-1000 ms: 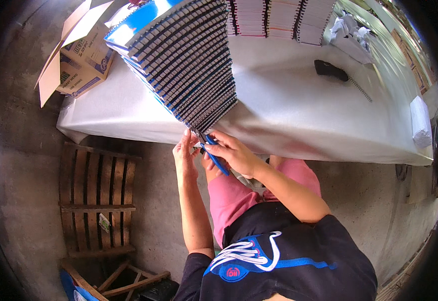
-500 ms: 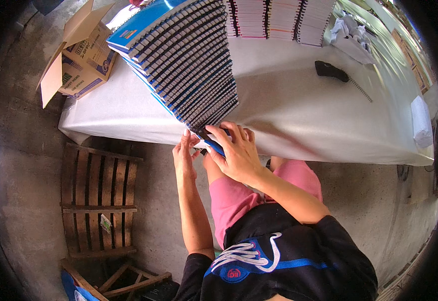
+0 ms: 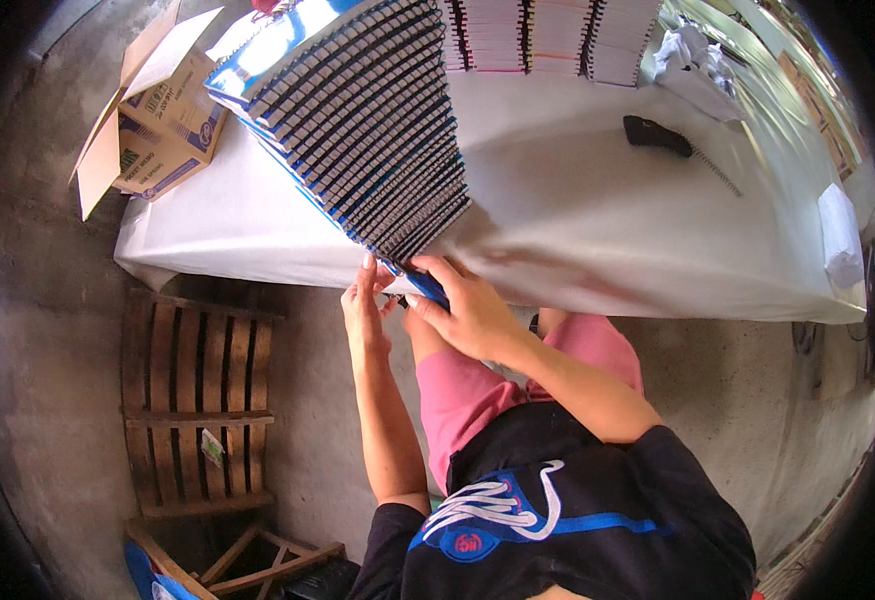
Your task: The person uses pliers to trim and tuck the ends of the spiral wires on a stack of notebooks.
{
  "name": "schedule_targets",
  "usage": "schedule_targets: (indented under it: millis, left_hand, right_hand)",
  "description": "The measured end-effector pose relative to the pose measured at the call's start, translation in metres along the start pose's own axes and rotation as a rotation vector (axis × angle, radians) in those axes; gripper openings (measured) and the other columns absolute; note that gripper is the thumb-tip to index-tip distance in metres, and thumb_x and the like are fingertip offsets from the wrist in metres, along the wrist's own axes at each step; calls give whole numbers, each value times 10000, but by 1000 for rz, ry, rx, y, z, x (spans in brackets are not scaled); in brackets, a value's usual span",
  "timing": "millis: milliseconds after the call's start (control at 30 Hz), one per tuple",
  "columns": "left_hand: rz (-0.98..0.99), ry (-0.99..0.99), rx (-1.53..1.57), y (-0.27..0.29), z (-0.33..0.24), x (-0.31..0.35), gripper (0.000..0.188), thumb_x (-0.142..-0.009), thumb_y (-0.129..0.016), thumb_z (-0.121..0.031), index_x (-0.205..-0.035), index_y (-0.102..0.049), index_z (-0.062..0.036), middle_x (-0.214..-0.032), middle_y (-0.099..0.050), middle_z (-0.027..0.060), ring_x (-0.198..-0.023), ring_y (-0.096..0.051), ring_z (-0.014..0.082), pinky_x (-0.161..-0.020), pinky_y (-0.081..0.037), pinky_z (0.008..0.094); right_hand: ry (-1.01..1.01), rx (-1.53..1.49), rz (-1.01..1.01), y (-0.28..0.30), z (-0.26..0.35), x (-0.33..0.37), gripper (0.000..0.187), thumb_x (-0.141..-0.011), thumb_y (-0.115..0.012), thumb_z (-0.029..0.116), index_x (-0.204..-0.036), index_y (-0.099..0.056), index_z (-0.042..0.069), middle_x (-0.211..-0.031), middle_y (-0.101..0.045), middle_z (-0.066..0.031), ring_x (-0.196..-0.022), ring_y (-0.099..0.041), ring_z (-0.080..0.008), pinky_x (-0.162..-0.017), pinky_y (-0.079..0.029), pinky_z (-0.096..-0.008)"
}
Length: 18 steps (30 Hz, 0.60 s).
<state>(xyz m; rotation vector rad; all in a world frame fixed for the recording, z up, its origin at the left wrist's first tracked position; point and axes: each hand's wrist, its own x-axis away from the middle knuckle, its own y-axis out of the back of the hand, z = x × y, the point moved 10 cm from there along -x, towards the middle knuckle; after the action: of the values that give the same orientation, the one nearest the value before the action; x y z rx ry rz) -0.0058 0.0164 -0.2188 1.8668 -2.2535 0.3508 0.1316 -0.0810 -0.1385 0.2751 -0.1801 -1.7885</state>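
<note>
A long fanned stack of spiral-bound notebooks [image 3: 367, 120] with blue covers lies on the white-covered table [image 3: 577, 220] and reaches its near edge. My right hand [image 3: 462, 305] grips the nearest blue notebook [image 3: 429, 287] at the table's edge. My left hand [image 3: 365, 305] sits just left of it, fingers raised against the lowest notebooks' edge. Whether the left hand grips anything is hidden.
An open cardboard box [image 3: 152, 115] stands at the table's left end. More notebook stacks [image 3: 547, 35] line the far side. A black tool [image 3: 657, 135] with a wire coil lies to the right. A wooden pallet [image 3: 197, 400] lies on the concrete floor at left.
My right hand has shifted slightly right along the table edge while keeping hold of the blue notebook. The left hand stays by the stack's end.
</note>
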Motion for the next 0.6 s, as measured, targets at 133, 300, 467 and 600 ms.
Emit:
schedule_targets:
  millis: [133,300,467,600]
  left_hand:
    - [4,-12,2,-4,-8,5,542,-739,-609,-607,-826,-631,-73,-885,-602,54,-926,-503,164,-746,-358,375]
    - [-18,-11,-38,-5,-13,8,539,-737,-609,-611,-804,-627,-77,-880,-604,59,-935,-504,172,-754,-356,380]
    - [11,6,-46,-5,-7,2,562,-740,-604,-612,-845,-624,-60,-901,-597,72,-949,-502,178,-775,-354,390]
    - [11,3,-25,-2,-3,0,596,-747,-592,-616,-884,-621,-37,-915,-591,82,-958,-501,191,-770,-362,400]
  right_hand:
    - [348,599,-333,17,36,14,458,-777,-618,237,-1204,-472,160,-1058,-479,-116,-973,-512,-287,-791,-399,-486]
    - [385,690,-325,14,44,10,467,-782,-615,244,-1219,-471,168,-1068,-479,-120,-987,-502,-278,-801,-393,-490]
    - [303,318,-167,4,26,-1,391,-820,-584,205,-1194,-483,147,-930,-555,-111,-827,-595,-273,-666,-482,-389]
    - [-211,-412,156,-14,-6,-4,373,-836,-580,196,-1187,-484,116,-928,-557,-114,-816,-579,-299,-682,-465,-390]
